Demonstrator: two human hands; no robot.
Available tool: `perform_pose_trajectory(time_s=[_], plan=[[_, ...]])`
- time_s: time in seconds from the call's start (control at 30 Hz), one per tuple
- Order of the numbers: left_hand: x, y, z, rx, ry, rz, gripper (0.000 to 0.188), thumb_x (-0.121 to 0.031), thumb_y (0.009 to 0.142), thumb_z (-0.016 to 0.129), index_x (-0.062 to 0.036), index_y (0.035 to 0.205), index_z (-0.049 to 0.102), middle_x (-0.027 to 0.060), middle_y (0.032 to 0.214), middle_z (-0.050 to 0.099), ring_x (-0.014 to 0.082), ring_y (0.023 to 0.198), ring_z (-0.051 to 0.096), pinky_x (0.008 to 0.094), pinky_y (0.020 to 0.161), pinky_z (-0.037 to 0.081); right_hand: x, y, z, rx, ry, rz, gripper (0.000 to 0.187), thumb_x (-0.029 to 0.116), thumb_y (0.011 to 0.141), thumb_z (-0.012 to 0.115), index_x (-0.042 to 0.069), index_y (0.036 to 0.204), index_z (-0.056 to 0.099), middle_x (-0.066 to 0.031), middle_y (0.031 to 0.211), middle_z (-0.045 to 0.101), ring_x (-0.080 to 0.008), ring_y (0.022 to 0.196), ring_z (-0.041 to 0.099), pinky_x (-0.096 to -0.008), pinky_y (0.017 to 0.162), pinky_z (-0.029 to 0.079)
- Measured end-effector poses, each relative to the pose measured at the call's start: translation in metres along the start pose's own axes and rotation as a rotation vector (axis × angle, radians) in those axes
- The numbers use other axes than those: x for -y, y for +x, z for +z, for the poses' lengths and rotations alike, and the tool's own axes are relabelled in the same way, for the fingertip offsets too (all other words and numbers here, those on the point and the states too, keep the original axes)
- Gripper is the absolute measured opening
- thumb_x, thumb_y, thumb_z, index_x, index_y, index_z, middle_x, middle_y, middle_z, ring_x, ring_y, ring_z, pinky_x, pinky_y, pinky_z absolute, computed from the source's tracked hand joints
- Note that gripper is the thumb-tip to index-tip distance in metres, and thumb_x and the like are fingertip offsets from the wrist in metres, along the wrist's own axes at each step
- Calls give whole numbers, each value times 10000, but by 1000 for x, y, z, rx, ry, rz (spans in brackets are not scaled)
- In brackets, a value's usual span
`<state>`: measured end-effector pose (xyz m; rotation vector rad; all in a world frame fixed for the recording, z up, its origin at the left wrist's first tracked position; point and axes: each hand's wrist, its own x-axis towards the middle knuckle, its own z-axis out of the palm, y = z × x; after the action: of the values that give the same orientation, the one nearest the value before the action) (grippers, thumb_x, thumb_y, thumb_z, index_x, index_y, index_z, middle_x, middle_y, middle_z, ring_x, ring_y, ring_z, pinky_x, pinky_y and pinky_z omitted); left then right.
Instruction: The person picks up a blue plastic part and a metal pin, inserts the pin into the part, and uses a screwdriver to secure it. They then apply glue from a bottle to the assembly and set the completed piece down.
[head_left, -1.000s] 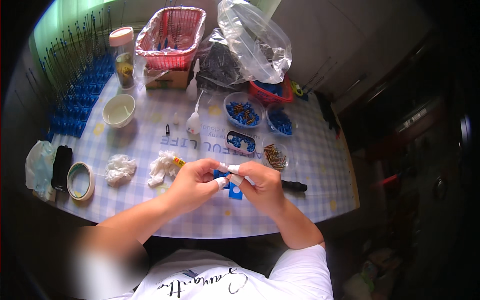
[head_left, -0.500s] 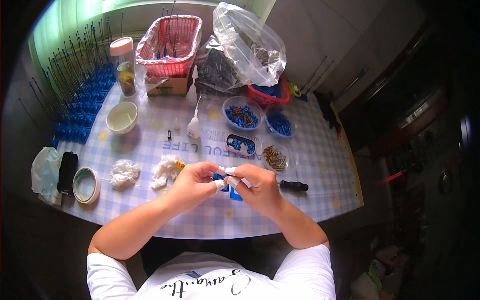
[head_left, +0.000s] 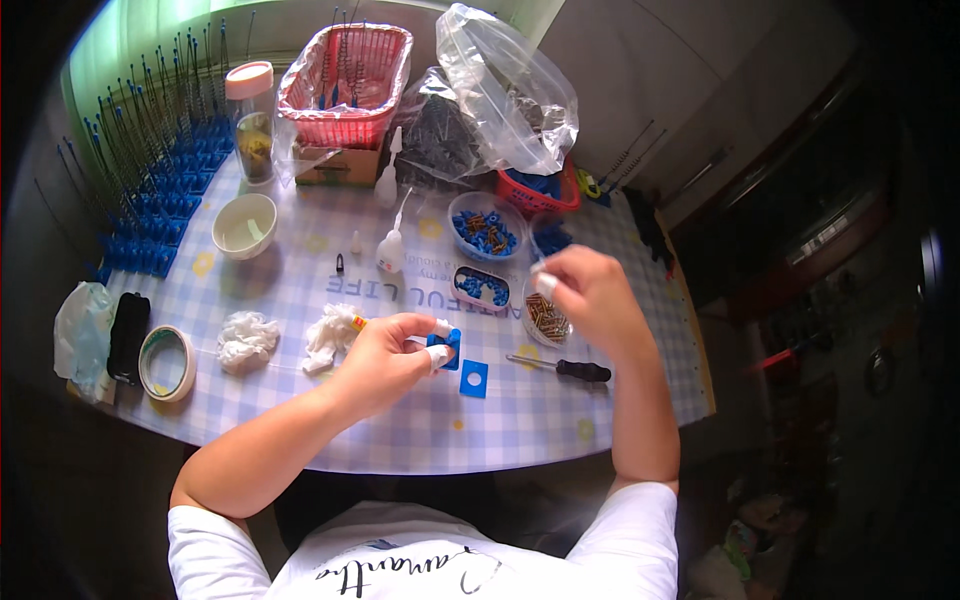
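My left hand [head_left: 395,350], white tape on its fingertips, is closed round a small blue plastic part [head_left: 447,343] above the table. Just right of it a flat blue square plate [head_left: 465,388] with a round hole lies on the cloth. My right hand [head_left: 590,290], also taped, is raised over the clear tub of brass-coloured screws [head_left: 549,322], partly covering it. Its fingertips are curled near each other and smeared; whether they hold anything I cannot make out. A screwdriver with a black handle [head_left: 584,371] lies below that hand.
Beyond my hands stand a bowl of blue parts and screws [head_left: 485,228] and a small tray of blue pieces [head_left: 481,288]. Squeeze bottles [head_left: 390,250], a white bowl [head_left: 244,227], crumpled white cloths [head_left: 247,340] and a tape roll [head_left: 167,366] lie leftward. Blue stands with upright wires [head_left: 165,215] fill the far left.
My right hand has left the blue part and moved right and away from me to the screw tub. My left hand keeps the part; the holed plate and screwdriver shaft are uncovered.
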<state>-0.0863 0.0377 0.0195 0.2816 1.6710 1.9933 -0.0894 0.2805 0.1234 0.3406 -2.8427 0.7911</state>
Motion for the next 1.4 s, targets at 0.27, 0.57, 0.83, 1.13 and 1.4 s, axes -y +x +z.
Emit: perform_pose_trajectory(time_s=[0.27,0.57,0.83,1.13,1.4], plan=[[6,6,-4,-21,0,22,213,-23,878,658,-5,1090,645,30,941,679,76,831,637,229,751,521,-59,110,54,59,-173,-18,236,187,749,703,27,922,717,-184,934,684,-333,902,658,-405,815,515],[5,4,-5,-15,-10,70,262,-87,868,670,-35,1123,651,-34,728,624,10,672,529,189,615,424,-41,135,80,190,-541,79,260,177,721,684,52,946,720,-185,1044,671,-352,981,650,-431,842,529],[1,3,-5,-29,34,40,214,-41,883,663,-14,1094,642,22,925,673,56,798,610,219,744,512,-59,130,79,85,-363,64,215,150,753,679,61,945,717,-172,989,686,-341,937,662,-415,810,536],[3,5,-5,-17,-3,37,212,-49,885,667,-21,1093,645,35,953,680,76,828,623,240,754,519,-53,83,49,-19,554,220,166,46,837,641,-33,983,633,-112,877,693,-151,754,678,-274,674,547],[2,7,-15,120,-261,72,219,-66,875,687,-34,1090,652,45,982,680,113,877,639,275,760,522,-3,-14,46,128,949,153,132,28,879,632,-21,998,605,-81,918,672,-120,820,650,-266,739,537]])
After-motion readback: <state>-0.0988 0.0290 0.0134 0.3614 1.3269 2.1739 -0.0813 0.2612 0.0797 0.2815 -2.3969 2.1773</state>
